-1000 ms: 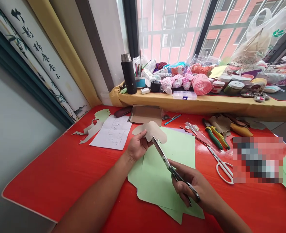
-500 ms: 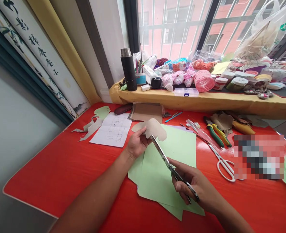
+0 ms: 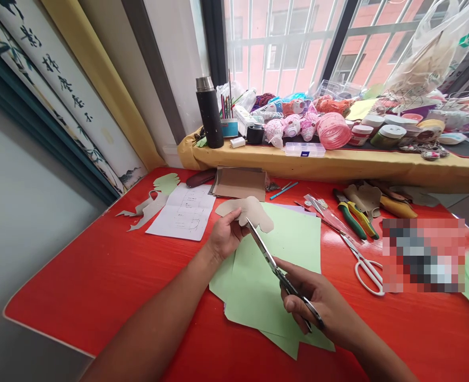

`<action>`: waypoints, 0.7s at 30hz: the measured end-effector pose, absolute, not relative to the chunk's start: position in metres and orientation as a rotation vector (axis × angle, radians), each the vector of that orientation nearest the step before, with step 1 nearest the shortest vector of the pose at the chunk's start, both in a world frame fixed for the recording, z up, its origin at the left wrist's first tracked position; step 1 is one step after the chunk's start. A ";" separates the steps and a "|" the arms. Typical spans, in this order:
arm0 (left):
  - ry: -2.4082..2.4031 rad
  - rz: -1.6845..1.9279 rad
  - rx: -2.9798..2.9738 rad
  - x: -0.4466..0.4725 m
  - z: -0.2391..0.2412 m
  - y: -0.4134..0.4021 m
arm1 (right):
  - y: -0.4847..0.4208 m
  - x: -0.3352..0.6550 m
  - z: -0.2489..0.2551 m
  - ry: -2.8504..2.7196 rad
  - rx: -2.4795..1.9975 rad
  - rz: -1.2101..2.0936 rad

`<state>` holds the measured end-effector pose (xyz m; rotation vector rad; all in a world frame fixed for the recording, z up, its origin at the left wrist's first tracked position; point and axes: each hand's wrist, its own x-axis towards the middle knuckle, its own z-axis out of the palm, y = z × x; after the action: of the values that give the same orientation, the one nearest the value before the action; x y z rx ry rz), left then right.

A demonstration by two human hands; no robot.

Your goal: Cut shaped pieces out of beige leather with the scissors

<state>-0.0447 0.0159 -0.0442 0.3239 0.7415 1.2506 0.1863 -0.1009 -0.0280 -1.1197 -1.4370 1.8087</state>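
My left hand (image 3: 224, 239) pinches a beige cut-out paper shape (image 3: 245, 210) and holds it a little above the red table (image 3: 99, 276). My right hand (image 3: 318, 307) grips the handles of metal scissors (image 3: 272, 265), whose blades point up and left, with the tips at the lower edge of the beige shape. Under both hands lie several light green paper sheets (image 3: 270, 286), spread flat on the table.
White-handled scissors (image 3: 364, 265), green and yellow pliers (image 3: 356, 217), a printed sheet (image 3: 182, 212), paper offcuts (image 3: 155, 199) and a cardboard piece (image 3: 240, 183) lie on the table. The yellow-covered sill (image 3: 338, 167) holds a black flask (image 3: 209, 112), jars, yarn and a clear box.
Both hands with the beige shape and scissors hold almost the same pose. The view has shifted slightly; nothing on the table has moved.
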 end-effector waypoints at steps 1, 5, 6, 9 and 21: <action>0.744 1.258 0.323 -0.044 -0.044 0.016 | -0.101 0.186 -0.029 -1.440 -1.126 1.805; 0.748 1.273 0.313 -0.043 -0.044 0.015 | -0.100 0.185 -0.030 -1.452 -1.126 1.799; 0.754 1.266 0.315 -0.043 -0.044 0.015 | -0.100 0.185 -0.030 -1.448 -1.127 1.796; 0.767 1.246 0.336 -0.043 -0.043 0.014 | -0.100 0.185 -0.029 -1.433 -1.131 1.788; 0.715 1.298 0.360 -0.041 -0.046 0.013 | -0.101 0.187 -0.037 -1.409 -1.111 1.771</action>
<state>-0.0408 0.0130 -0.0463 0.3595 0.7146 1.2984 0.1871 -0.1009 -0.0366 -1.1105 -1.4094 1.7713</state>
